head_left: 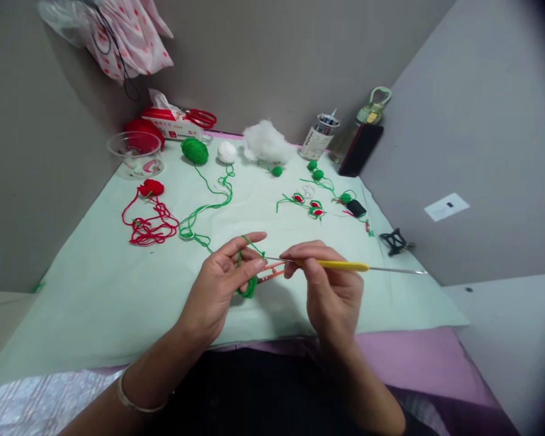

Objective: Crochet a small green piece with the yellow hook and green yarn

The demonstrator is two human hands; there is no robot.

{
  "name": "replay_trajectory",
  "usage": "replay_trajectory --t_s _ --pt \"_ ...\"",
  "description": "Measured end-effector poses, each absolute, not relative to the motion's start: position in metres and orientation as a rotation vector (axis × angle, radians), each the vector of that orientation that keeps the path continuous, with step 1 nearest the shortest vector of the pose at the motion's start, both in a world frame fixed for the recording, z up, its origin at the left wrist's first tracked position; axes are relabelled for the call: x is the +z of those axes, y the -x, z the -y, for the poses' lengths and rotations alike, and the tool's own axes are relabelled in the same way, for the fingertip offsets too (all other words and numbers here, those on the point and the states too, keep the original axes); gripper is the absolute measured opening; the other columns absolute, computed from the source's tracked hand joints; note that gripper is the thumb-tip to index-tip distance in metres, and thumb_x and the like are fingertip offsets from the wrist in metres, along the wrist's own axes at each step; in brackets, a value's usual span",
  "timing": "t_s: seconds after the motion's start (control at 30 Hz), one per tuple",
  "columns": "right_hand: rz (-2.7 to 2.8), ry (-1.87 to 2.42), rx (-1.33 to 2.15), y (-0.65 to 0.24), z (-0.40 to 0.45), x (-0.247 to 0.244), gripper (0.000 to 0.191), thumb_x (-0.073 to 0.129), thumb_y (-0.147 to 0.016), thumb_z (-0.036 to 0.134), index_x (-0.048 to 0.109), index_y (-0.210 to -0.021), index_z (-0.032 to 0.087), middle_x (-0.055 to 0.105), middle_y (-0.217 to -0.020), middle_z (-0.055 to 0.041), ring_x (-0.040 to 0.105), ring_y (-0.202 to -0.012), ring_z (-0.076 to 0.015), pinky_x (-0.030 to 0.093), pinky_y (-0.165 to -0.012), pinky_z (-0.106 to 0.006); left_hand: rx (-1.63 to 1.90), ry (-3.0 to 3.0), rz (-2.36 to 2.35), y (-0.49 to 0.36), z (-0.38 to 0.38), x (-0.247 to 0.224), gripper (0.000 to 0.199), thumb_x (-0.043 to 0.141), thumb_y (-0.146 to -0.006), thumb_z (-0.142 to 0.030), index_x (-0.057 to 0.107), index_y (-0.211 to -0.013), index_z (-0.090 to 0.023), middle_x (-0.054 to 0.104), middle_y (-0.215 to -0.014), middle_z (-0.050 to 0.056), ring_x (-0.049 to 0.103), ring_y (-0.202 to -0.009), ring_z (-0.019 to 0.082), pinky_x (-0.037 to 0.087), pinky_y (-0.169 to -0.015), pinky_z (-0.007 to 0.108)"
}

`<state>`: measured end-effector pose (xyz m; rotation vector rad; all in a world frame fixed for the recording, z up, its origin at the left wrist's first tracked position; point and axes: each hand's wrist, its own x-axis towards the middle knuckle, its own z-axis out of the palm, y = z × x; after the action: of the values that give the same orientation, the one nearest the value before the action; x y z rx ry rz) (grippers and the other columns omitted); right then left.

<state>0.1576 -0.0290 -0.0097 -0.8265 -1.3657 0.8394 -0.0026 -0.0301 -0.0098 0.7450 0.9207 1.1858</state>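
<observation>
My left hand (222, 272) pinches a small piece of green crochet work (247, 288), partly hidden under the palm. Green yarn passes over its raised index finger to a loop at the hook tip. Between the fingers of my right hand (329, 281) is a yellow-handled crochet hook (340, 265), its thin metal shaft meeting the yarn near my left thumb. Behind the hook, an orange-handled tool (271, 272) lies on the table, partly covered by my hands. A strand runs back from my left hand toward a green yarn ball (194, 151).
Red yarn (152, 218) lies tangled at left near a clear plastic tub (136, 154). A white yarn ball (227, 152), white stuffing (267, 143), a pen can (320, 138) and a phone (361, 150) line the back. Small crocheted pieces (315, 209) sit at right, near a black stand (395, 241).
</observation>
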Motion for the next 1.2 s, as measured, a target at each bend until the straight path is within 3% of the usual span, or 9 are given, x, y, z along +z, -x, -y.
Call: replay_trajectory --t_s 0.3,0.7,1.0,1.2 --pt "1.427 0.823 0.809 -0.161 0.028 -0.01 0.02 0.058 -0.099 0.016 0.077 -0.1 0.022 0.073 -0.093 -0.0039 0.067 -0.078 -0.0157 0.054 -0.067 -0.033 1.204 -0.788 -0.914 0.002 0.03 -0.013 0.036 0.081 -0.083 -0.026 0.075 -0.118 -0.028 0.058 -0.079 -0.004 0.045 -0.062 0.005 0.035 -0.051 0.015" --pt "1.568 0.876 0.72 -0.165 0.032 -0.003 0.02 0.057 -0.099 0.013 0.076 -0.102 0.021 0.07 -0.087 -0.0014 0.066 -0.076 -0.0142 0.052 -0.069 -0.033 1.224 -0.95 -1.021 0.003 0.033 -0.011 0.076 0.08 -0.083 -0.023 0.048 -0.152 -0.032 0.062 -0.077 -0.005 0.047 -0.061 0.008 0.041 -0.053 0.018" --pt "1.66 0.901 0.742 -0.17 0.036 0.003 0.019 0.057 -0.099 0.013 0.074 -0.103 0.021 0.068 -0.084 -0.0011 0.065 -0.077 -0.0138 0.051 -0.071 -0.032 1.225 -1.099 -1.11 0.006 0.034 -0.01 0.084 0.081 -0.083 -0.026 0.041 -0.156 -0.035 0.066 -0.075 -0.004 0.053 -0.065 0.01 0.048 -0.066 0.022" --pt "1.527 0.814 0.832 -0.161 0.032 -0.009 0.02 0.058 -0.099 0.016 0.076 -0.102 0.023 0.069 -0.089 -0.0025 0.066 -0.077 -0.0149 0.053 -0.069 -0.032 1.183 -0.89 -0.958 0.004 0.033 -0.009 0.095 0.083 -0.079 -0.024 0.033 -0.159 -0.034 0.064 -0.074 -0.006 0.044 -0.052 0.006 0.04 -0.049 0.017"
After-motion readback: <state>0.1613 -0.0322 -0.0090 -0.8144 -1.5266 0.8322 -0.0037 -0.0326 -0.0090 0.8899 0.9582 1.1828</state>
